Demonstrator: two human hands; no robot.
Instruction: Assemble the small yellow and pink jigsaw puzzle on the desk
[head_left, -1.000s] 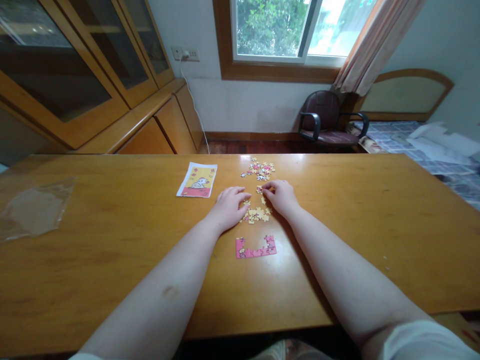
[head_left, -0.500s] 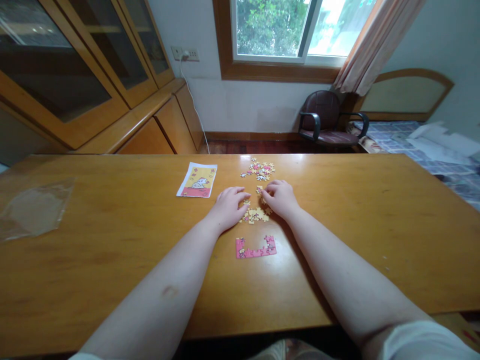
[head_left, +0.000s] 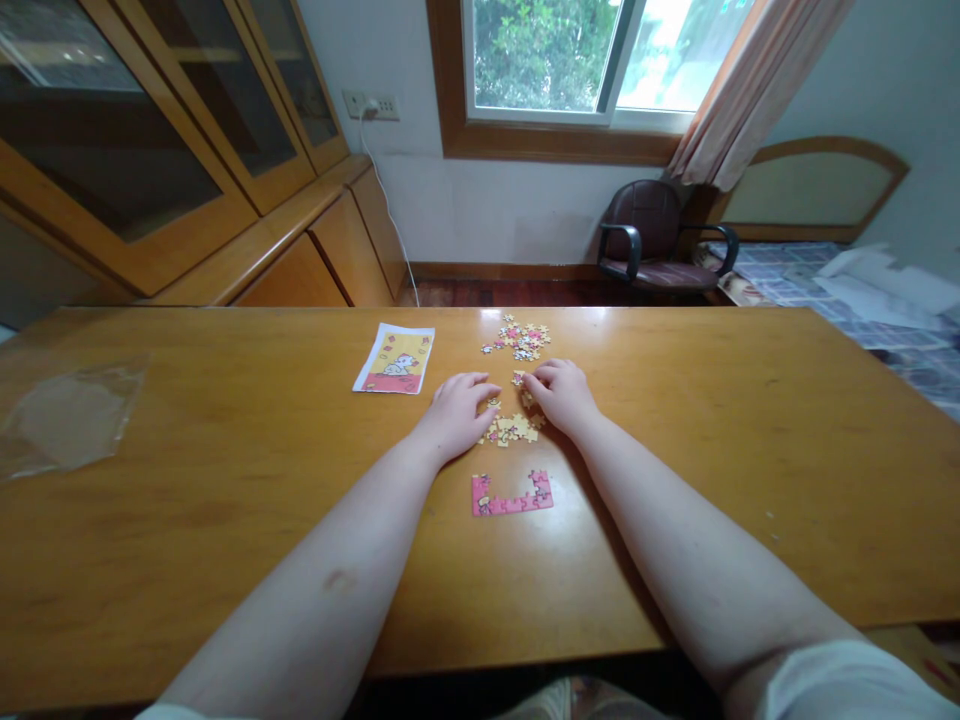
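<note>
My left hand (head_left: 459, 411) lies flat on the wooden table (head_left: 225, 480), fingers stretched toward a small group of yellow puzzle pieces (head_left: 514, 429). My right hand (head_left: 562, 392) rests beside it with fingers curled, its fingertips pinching at a yellow piece (head_left: 518, 379). A joined pink strip of puzzle edge (head_left: 511, 494) lies nearer to me, between my forearms. A second pile of loose pieces (head_left: 519, 340) sits beyond my hands. The picture card (head_left: 395, 359) lies to the left of that pile.
A clear plastic bag (head_left: 64, 415) lies at the table's left end. Wooden cabinets (head_left: 187, 150) stand at the left. Beyond the table are a dark armchair (head_left: 652, 240), a window and a bed (head_left: 840, 290) at the right.
My right hand's fingertips have shifted slightly at the yellow piece. My left hand has barely moved.
</note>
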